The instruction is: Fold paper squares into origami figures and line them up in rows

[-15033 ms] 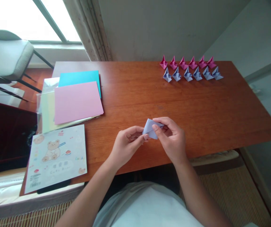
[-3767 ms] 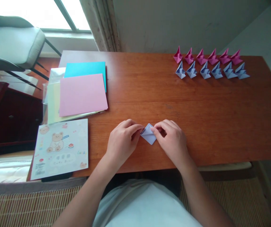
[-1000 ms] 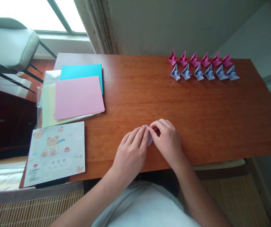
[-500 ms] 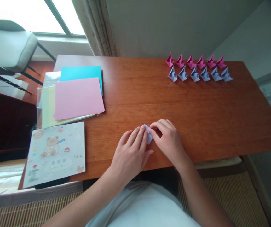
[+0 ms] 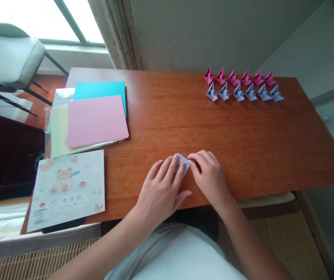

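A small piece of folded pale-blue paper lies on the wooden table near its front edge. My left hand rests over the paper's left part, fingers stretched out and fingertips pressing on it. At the paper's right corner, my right hand has thumb and forefinger pinched together on the edge. The fingertips hide part of the folds. Toward the back right stand a row of pink folded-paper figures and, in front of it, a row of pale-blue ones.
On the table's left lie a pink sheet stack, a turquoise sheet and pale-yellow sheets. A bear-print pad overlaps the front left edge. A chair stands beyond, by the window.
My right hand has moved slightly to the right with the paper's corner, and more of the paper shows between the hands. My left thumb has shifted slightly right.
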`<action>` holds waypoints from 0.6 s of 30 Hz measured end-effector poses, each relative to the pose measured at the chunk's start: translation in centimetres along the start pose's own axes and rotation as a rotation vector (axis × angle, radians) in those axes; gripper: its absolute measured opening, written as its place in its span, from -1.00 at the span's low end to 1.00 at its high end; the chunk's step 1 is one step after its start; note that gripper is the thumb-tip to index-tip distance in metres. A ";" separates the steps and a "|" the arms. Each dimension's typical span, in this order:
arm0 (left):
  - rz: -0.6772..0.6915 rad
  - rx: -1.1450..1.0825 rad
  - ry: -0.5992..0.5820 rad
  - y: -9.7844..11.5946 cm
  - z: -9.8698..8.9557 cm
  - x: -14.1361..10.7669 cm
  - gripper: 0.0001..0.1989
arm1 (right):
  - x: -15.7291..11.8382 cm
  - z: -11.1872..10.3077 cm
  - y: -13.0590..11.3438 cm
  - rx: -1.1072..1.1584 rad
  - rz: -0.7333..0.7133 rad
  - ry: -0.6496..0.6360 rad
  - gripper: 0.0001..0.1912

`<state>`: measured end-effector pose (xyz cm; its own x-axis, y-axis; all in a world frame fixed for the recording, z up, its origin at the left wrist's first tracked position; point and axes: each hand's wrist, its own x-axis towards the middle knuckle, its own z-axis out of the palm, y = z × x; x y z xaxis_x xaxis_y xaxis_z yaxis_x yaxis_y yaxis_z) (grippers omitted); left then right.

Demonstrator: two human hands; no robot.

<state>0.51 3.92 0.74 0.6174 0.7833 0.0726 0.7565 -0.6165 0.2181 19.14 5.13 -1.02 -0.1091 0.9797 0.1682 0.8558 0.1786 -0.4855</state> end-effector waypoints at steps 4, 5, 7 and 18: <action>0.009 0.008 0.011 0.0 0.1 -0.1 -0.33 | -1.3 0.0 0.5 -0.001 -0.124 0.041 -0.71; 0.012 0.013 0.014 0.0 0.2 -0.1 -0.33 | -1.6 -0.1 0.5 -0.015 -0.151 0.025 -0.67; 0.013 0.027 0.014 0.0 0.3 -0.1 -0.32 | -2.1 -0.2 0.4 -0.071 -0.184 -0.007 -0.62; -0.011 0.078 -0.007 0.6 0.2 -0.1 -0.27 | -3.7 -1.0 -0.6 -0.438 -0.253 -0.093 -0.54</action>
<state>0.93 3.46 0.64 0.6101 0.7898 0.0634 0.7778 -0.6123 0.1421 19.54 1.33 -0.44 -0.3673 0.9184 0.1472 0.9263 0.3755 -0.0308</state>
